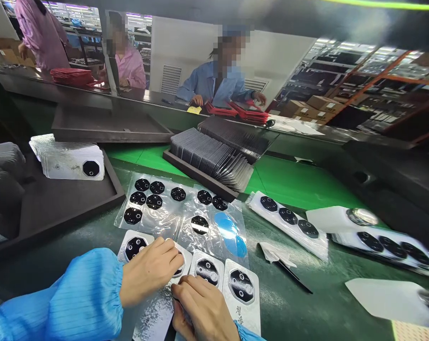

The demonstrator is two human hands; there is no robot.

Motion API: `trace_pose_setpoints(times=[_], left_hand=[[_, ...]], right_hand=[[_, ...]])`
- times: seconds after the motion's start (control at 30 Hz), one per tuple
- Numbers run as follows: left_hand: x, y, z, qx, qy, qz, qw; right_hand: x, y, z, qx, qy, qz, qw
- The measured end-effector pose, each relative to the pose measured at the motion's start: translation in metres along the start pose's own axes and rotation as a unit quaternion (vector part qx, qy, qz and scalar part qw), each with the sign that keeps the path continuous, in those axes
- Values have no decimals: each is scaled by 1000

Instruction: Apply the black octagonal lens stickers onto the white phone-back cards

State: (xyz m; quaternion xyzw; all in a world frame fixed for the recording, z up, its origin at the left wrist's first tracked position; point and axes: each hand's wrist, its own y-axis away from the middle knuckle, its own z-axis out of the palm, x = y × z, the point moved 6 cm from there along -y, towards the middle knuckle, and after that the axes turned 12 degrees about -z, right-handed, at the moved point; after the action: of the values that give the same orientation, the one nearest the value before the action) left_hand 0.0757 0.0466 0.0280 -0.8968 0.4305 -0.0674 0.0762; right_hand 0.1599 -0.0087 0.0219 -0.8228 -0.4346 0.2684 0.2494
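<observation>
Four silver-white panels with black octagonal pieces lie in a row on the green table. My left hand (152, 267) rests over the second panel (153, 308), fingers bent together and partly covering its black octagon (179, 266). Close by, my right hand (205, 305) has its fingers curled at the gap between the second panel and the third panel (214, 260); anything in its fingertips is hidden. To the right lies the fourth panel (248, 310), to the left the first panel (123, 251). Behind them, clear plastic sheets (168, 213) carry several black octagonal stickers and blue film pieces (228, 232).
A dark tray (111, 189) with stacked panels stands left. Another rack of panels (207, 156) sits behind, on the green belt (299, 184). Wrapped panels (288, 222), a black stick with white cloth (292, 272) and a white blade (388, 298) lie right. Co-workers sit beyond.
</observation>
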Motion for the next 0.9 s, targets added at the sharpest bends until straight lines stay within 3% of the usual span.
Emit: trace_pose_setpoints(times=[0.17, 0.33, 0.43, 0.63, 0.9], left_hand=[[-3, 2, 2, -6, 42, -5, 999], [-20, 5, 2, -35, 195, -76, 977], [-27, 10, 1, -36, 263, -85, 960], [-25, 27, -2, 53, 138, -13, 989], [-20, 26, -6, 88, 85, 8, 992]], right_hand=[[0, -1, 0, -3, 5, 0, 1000], [-1, 0, 1, -9, -1, 0, 1000], [-1, 0, 0, -11, 5, 1, 1000], [-1, 0, -1, -2, 11, 0, 1000], [0, -2, -2, 1, 3, 1, 1000]])
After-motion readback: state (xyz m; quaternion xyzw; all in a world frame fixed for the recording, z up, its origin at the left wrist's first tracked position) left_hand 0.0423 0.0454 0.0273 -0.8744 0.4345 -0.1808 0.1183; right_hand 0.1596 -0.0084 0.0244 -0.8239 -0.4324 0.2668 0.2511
